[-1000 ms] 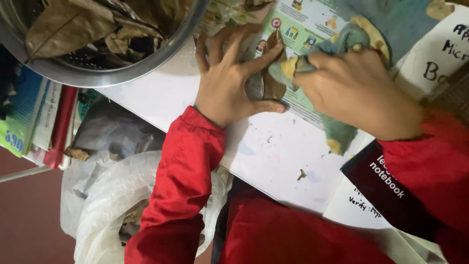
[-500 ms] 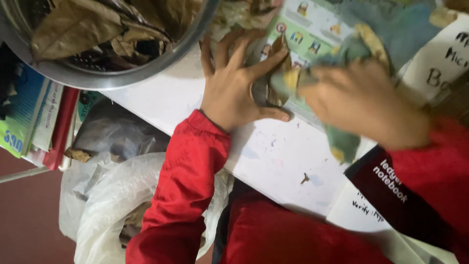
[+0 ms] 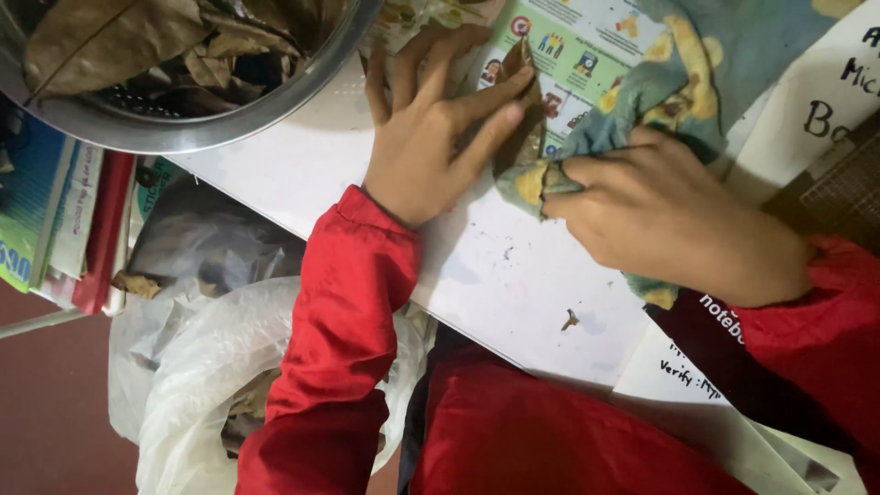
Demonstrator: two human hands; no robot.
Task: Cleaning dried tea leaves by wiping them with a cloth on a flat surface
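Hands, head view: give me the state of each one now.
Left hand: open, fingers spread flat, pressing a dry brown leaf onto the table.
Right hand: closed, gripping a blue and yellow cloth.

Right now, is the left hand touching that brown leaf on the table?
Touching. The head view shows the left hand pressed flat on the dry brown leaf, fingers lying across it, while the right hand holds a cloth against it.

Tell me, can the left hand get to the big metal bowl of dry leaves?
Probably yes. The left hand presses a brown leaf flat, and the metal bowl sits close beside it on the white table with nothing between them.
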